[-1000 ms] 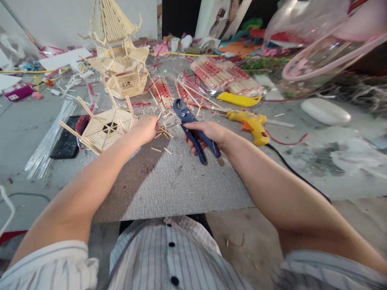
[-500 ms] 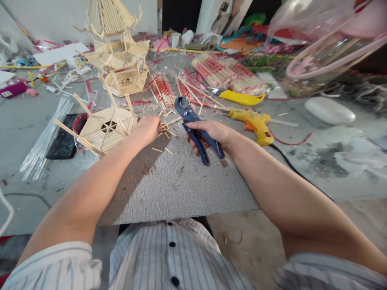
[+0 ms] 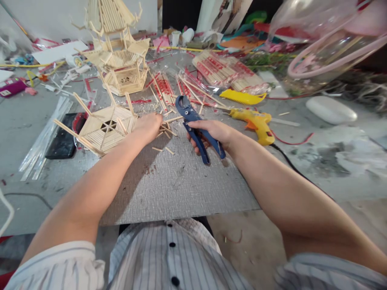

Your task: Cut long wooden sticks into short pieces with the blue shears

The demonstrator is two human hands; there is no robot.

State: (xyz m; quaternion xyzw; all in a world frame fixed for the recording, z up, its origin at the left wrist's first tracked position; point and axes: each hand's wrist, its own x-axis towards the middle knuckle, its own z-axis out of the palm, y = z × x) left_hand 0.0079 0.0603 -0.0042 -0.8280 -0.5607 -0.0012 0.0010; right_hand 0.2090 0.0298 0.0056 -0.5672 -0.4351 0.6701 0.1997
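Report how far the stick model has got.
Done: a tiered tower stands at the back, and a hexagonal section lies by the left hand. In hand: the left hand is at a pile of cut sticks; the right hand grips the blue cutter. Left, likely: section not yet joined to tower; stick packs lie unused.

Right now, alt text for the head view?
The person's right hand grips a blue hook-headed cutter while the left hand touches short pale wooden sticks on a grey textured mat. A hexagonal stick-built roof panel lies left; a yellow glue gun lies right.
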